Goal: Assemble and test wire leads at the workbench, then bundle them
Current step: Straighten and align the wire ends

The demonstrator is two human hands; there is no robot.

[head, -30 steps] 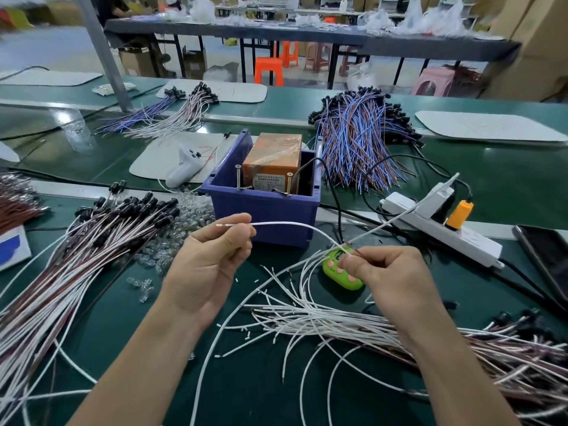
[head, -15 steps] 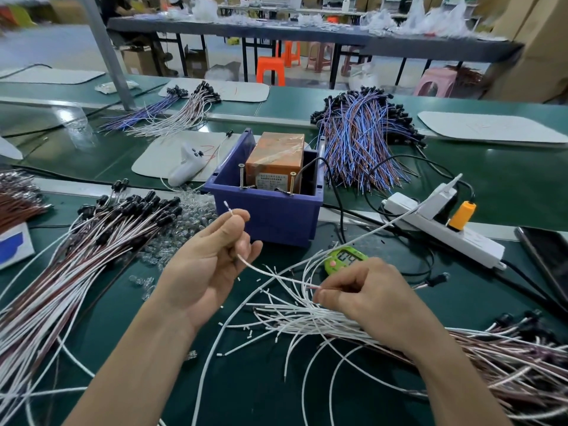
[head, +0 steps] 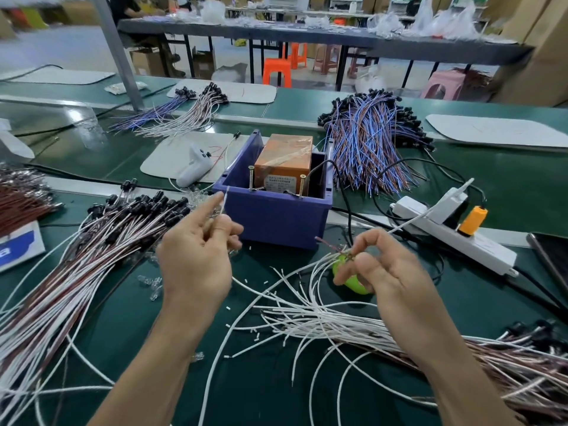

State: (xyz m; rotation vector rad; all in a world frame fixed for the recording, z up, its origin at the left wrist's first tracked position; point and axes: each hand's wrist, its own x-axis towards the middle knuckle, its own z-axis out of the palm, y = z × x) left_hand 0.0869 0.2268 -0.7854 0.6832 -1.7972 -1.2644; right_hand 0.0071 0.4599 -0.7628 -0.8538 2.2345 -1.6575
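Many capped leads point(head: 92, 256): white and brown wires with black end caps are fanned out on the green workbench point(head: 270, 388) at the left, with the caps turned toward the far side.
clear parts point(head: 150, 285): a few small transparent pieces are scattered on the bench between that pile and the left hand.
left hand point(head: 196, 256): one white wire point(head: 225, 195) is pinched between the thumb and the curled fingers, and the index finger is stretched upward. The wire's tip is held up just in front of the near-left corner of the blue bin.
blue bin point(head: 276, 222): it is set on the bench behind both hands. An orange box point(head: 285, 158) is kept inside it, and two upright screws point(head: 251, 179) are seen by its near wall.
loose white wires point(head: 307, 315): these are spread in a fan on the bench between the two forearms, and short white offcuts are strewn around them.
green device point(head: 356, 285): it is laid on the bench and is partly covered by the right hand.
right hand point(head: 387, 278): a few wire ends are pinched between the thumb and index fingertip just above the green device. The other fingers are loosely bent.
blue and brown leads point(head: 368, 149): these are heaped on the far side, right of the bin.
power strip point(head: 455, 241): it is laid at an angle near the right hand, with an orange plug point(head: 468, 221) seated in it.
right pile point(head: 507, 364): brown and white leads are massed along the bench under the right forearm.
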